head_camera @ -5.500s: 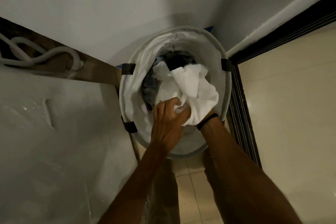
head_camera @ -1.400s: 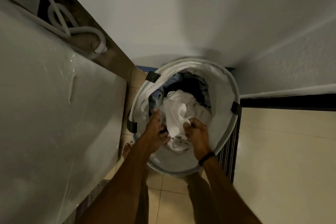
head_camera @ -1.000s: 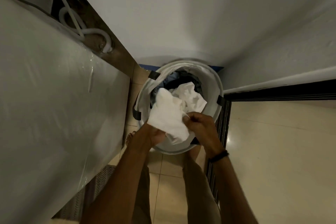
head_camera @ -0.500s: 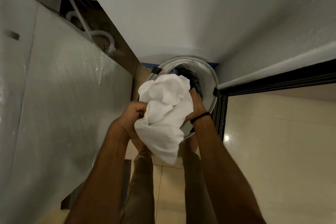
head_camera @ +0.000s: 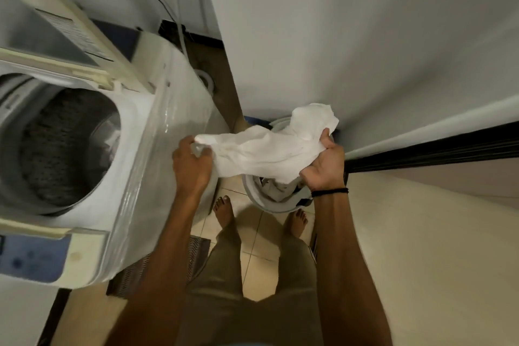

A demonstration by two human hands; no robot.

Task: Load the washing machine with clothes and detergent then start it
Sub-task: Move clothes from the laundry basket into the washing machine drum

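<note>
Both your hands clutch the white garment (head_camera: 261, 153), left hand (head_camera: 191, 161) pinching one end, right hand (head_camera: 324, 167) bunching the other (it's now lifted clear of the laundry basket (head_camera: 261, 202)), ready for the washing machine (head_camera: 134, 149)'s open drum (head_camera: 64, 146) at left.

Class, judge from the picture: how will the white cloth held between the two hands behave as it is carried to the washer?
The white cloth looks floppy: it sags and creases between the left hand and right hand. Probably light, since a pinch holds it. Its loose end may drape or snag.
</note>
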